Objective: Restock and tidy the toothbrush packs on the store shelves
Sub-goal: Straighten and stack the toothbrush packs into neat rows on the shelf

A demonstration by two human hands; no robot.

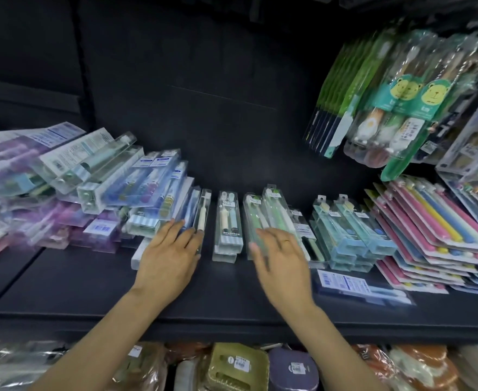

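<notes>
Toothbrush packs lie in rows on a black shelf (232,292). My left hand (170,255) rests flat, fingers straight, on the clear packs with blue and cream brushes (201,213) at the centre left. My right hand (282,258) lies with straight fingers over the green toothbrush packs (260,210); a ring shows on one finger. Between my hands stands a clear pack with two pale brushes (228,227), untouched.
A leaning heap of purple and blue packs (63,187) fills the left. Teal boxes (345,230) and pink-yellow packs (429,230) lie right. Hanging green and bear-printed packs (387,103) overhang the upper right. A loose blue pack (353,286) lies near the shelf front. Bagged goods (232,365) fill the shelf below.
</notes>
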